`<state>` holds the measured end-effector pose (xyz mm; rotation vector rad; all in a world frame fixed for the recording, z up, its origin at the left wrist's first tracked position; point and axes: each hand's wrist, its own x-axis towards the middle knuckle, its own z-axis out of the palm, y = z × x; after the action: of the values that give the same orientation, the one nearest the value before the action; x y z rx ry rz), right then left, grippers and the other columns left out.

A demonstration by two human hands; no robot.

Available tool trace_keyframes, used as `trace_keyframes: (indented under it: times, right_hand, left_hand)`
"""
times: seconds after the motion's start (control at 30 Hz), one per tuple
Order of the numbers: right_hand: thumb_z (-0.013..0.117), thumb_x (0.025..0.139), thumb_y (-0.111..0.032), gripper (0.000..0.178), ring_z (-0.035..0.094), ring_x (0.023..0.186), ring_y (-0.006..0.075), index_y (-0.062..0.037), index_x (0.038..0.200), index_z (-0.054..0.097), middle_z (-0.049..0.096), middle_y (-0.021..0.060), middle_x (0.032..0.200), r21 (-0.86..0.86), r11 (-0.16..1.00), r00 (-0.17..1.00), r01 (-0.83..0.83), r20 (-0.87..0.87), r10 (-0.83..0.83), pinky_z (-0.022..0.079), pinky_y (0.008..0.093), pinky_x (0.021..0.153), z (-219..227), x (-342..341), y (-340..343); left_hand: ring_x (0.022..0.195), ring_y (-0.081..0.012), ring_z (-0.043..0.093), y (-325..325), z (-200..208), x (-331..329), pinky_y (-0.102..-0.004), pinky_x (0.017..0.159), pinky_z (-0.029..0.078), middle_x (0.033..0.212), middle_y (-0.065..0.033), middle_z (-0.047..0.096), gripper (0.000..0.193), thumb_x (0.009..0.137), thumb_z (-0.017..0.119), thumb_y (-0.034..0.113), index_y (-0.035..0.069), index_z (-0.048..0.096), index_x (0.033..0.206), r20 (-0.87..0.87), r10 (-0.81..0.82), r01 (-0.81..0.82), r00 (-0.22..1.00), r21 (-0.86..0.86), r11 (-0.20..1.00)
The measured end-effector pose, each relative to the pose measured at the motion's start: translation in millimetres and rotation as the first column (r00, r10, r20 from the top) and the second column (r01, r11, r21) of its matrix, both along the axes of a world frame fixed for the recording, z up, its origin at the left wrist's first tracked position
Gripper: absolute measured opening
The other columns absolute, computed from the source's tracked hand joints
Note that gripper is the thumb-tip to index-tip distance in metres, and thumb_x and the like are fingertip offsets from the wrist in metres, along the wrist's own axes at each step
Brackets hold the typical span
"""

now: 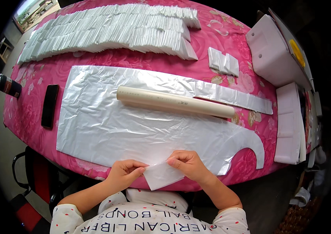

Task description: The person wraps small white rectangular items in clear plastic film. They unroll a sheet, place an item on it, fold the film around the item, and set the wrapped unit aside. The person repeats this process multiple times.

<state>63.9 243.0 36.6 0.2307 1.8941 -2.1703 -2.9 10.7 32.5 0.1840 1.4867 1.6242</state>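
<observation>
Between my hands, at the near edge of the table, is a small folded white plastic bag point(161, 176). My left hand point(125, 172) pinches its upper left corner, and my right hand point(187, 163) pinches its upper right edge. The bag hangs slanted over the table's edge, close to my body. Just beyond lies a stack of flat silvery-white plastic bags point(95, 121) with cut-out handles. A long cream plastic pipe point(173, 102) rests across that stack, apart from both hands.
Long rows of folded white bags point(107, 31) fill the far side of the pink floral tablecloth point(33, 113). A few more folded bags point(223, 62) lie at the far right. A dark phone point(50, 106) and a dark bottle point(8, 85) are leftward; white foam boxes point(288, 124) stand rightward.
</observation>
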Motion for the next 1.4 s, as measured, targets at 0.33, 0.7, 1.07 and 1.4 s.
trace_keyframes:
  times: [0.33,0.7,1.07,1.4]
  right_hand:
    - [0.065,0.082,-0.01,0.011,0.054,0.076,0.0184,-0.0052,0.092,0.068,0.061,0.005,0.084,0.376,-0.22,0.422,0.9,-0.877,0.228,0.043,0.0296,0.071,84.2,-82.4,155.7]
    - [0.067,0.077,-0.024,0.027,0.055,0.098,0.0268,-0.0081,0.098,0.067,0.062,0.0072,0.104,0.866,0.009,0.866,0.5,-0.5,0.012,0.043,0.0377,0.087,-28.2,-157.9,267.1]
    - [0.068,0.077,-0.025,0.038,0.055,0.096,0.0298,-0.0031,0.107,0.062,0.061,0.0139,0.102,0.873,0.317,0.87,0.371,-0.446,0.21,0.044,0.0378,0.085,7.2,-72.5,161.5]
    - [0.063,0.082,-0.028,0.044,0.052,0.106,0.0324,-0.0004,0.115,0.056,0.055,0.0175,0.115,0.759,0.651,0.874,-0.008,-0.312,0.374,0.041,0.0387,0.092,7.1,32.5,44.6]
  left_hand:
    - [0.09,-0.0152,0.065,3.0,5.0,-6.9,-0.0251,0.08,0.051,0.095,-0.0129,0.067,0.017,0.086,0.055,0.001,-0.004,0.062,0.101,-0.219,-0.112,0.103,0.969,-0.052,0.993]
    - [0.074,-0.0249,0.064,4.3,8.2,-5.9,-0.0317,0.066,0.051,0.086,-0.01,0.067,0.02,0.08,0.062,0.01,0.008,0.066,0.1,-0.628,-0.344,0.293,0.698,-0.187,0.938]
    - [0.08,-0.0253,0.063,14.5,2.7,0.6,-0.034,0.07,0.051,0.089,-0.0088,0.066,0.021,0.081,0.062,0.011,0.009,0.064,0.102,-0.738,-0.374,0.361,0.561,-0.188,0.913]
    - [0.131,-0.0447,0.021,49.4,-4.4,5.0,-0.0457,0.105,0.027,0.143,-0.0266,0.02,0.066,0.078,0.066,0.028,0.007,0.038,0.134,-0.901,-0.326,0.021,0.285,-0.335,0.942]
